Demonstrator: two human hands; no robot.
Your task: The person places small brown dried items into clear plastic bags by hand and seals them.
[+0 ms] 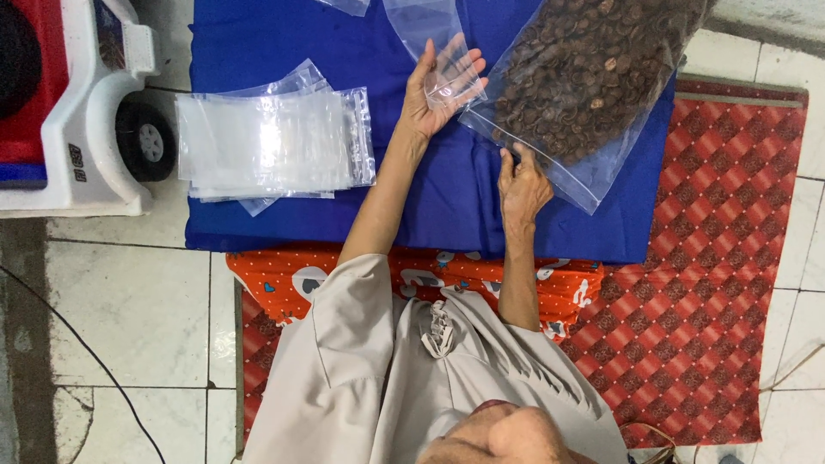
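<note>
Gripping the near edge of the large clear bag [593, 77] of brown pieces, the right hand [522, 185] seems to curl its fingers on the plastic, though how firmly is hard to see. Farther off, the left hand [443, 86] lies open, fingers apart, with a small clear bag [421, 21] loose across them. The small bag could slide off, and the heavy bag may sag and spill. Both rest over a blue cloth [258, 34], with a stack of empty bags [271, 142] to the left, a red patterned mat [713, 258] to the right and a tiled floor [129, 301] around.

A small clear plastic bag [443, 51] lies empty and flat on the blue cloth, beside a large transparent bag [584, 77] full of brown nut-like pieces, lying diagonally.
</note>
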